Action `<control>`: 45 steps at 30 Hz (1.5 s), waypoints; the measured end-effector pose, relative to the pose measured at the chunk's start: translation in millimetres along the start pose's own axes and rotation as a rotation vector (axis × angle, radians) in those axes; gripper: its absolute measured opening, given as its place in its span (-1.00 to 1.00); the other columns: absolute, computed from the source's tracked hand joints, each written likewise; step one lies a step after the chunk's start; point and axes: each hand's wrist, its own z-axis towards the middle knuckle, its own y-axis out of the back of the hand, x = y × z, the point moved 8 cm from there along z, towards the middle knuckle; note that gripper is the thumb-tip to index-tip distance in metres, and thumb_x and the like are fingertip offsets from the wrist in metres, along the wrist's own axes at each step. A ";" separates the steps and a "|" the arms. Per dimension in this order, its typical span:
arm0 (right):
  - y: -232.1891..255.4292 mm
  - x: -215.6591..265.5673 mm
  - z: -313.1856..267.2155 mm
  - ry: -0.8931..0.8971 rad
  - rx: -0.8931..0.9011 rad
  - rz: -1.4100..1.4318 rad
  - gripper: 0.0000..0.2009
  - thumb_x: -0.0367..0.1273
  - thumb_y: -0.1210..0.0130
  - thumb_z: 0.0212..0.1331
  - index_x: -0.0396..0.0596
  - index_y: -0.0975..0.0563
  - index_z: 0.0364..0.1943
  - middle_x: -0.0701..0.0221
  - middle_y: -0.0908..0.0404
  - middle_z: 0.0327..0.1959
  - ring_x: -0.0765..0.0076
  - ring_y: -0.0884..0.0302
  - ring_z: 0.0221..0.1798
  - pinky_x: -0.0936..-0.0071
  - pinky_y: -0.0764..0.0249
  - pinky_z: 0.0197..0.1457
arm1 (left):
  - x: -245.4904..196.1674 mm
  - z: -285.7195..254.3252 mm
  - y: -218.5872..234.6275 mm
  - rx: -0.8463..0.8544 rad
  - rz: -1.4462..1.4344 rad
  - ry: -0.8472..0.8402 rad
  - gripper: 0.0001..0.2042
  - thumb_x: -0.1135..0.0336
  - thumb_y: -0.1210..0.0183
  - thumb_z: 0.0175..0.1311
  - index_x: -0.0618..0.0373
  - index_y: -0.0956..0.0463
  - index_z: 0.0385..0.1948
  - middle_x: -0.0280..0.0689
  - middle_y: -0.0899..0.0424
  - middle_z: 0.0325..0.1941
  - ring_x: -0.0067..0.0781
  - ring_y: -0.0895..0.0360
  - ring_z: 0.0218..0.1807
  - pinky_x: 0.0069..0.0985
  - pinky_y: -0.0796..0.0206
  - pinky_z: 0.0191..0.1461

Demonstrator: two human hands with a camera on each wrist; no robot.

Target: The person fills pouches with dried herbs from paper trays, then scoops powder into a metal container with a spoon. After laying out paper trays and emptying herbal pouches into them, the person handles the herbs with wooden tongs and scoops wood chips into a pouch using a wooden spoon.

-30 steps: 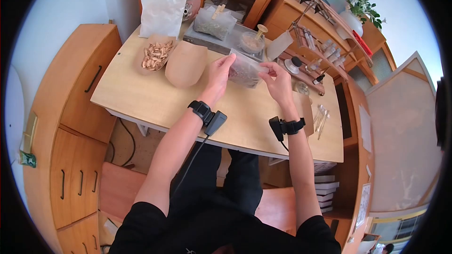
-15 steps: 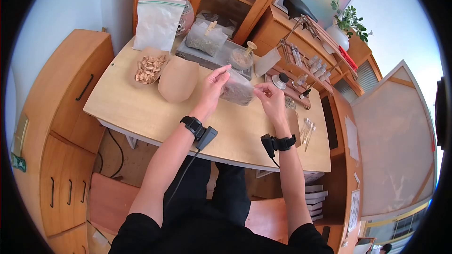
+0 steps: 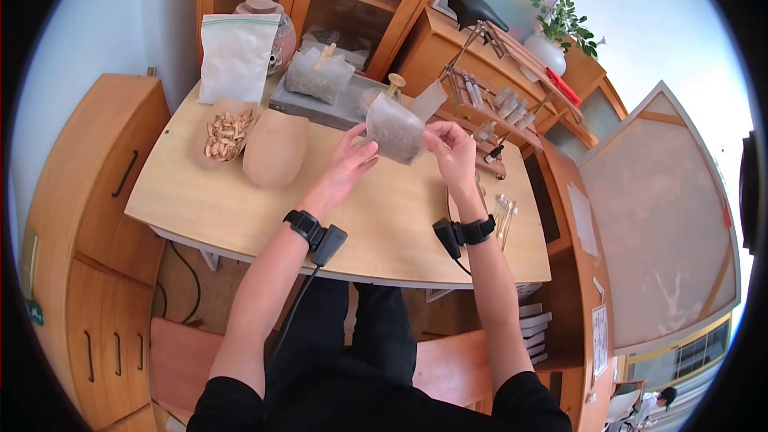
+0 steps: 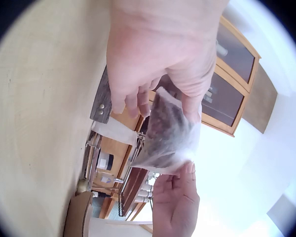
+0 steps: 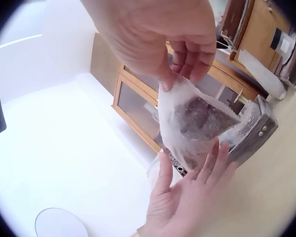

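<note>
A translucent sachet (image 3: 394, 130) with dark dried material inside is held up over the table. My right hand (image 3: 454, 162) pinches one corner of it between thumb and fingertips. My left hand (image 3: 340, 172) has its fingers spread at the opposite side of the sachet. In the right wrist view, the left hand's extended fingers (image 5: 218, 165) lie along the sachet's lower end, its thumb apart. The left wrist view shows the dark filling (image 4: 160, 123) through the thin material, with the sachet between the two hands.
Wood-coloured slices fill a paper tray (image 3: 210, 162) beside a plain brown paper piece (image 3: 276, 152). Behind are a white zip bag (image 3: 236, 60), a grey tray (image 3: 282, 100) and a clipped bag of dried herbs (image 3: 316, 80). Small bottles (image 3: 508, 104) stand on a wooden rack; slim tools (image 3: 506, 220) lie at right.
The left hand has loosened from its grip on the sachet's edge and spread its fingers. The sachet has been raised and turned, still pinched by the right hand. The head view has shifted.
</note>
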 end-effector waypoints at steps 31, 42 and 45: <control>-179.9 14.7 151.7 0.225 0.238 -0.459 -0.81 -0.33 -0.28 0.05 -0.14 -0.66 -0.31 0.18 -0.67 -0.44 0.16 -0.63 -0.38 0.34 -0.49 -0.23 | 11.2 6.9 22.9 -0.068 -0.178 -0.008 -0.58 0.21 -0.22 0.31 0.01 -0.33 0.15 -0.30 -0.57 0.09 -0.36 -0.52 0.13 -0.30 -0.35 0.23; -213.3 -38.0 160.7 0.110 0.277 -0.518 -0.83 -0.34 -0.28 0.03 0.01 -0.69 -0.27 0.24 -0.70 -0.28 0.07 -0.66 -0.13 0.25 -0.53 -0.05 | 13.8 6.5 25.7 -0.115 -0.185 -0.011 -0.77 0.30 0.02 0.44 0.00 -0.40 0.06 -0.37 -0.59 0.04 -0.50 -0.50 0.09 -0.35 -0.29 0.21; -205.7 -32.3 164.8 0.158 0.237 -0.556 -0.77 -0.35 -0.29 0.01 0.01 -0.66 -0.19 0.26 -0.70 -0.26 0.08 -0.66 -0.12 0.24 -0.53 -0.04 | 10.1 4.2 21.5 -0.097 -0.216 -0.039 -0.74 0.31 0.03 0.43 0.05 -0.36 0.10 -0.32 -0.57 0.08 -0.45 -0.48 0.13 -0.33 -0.28 0.26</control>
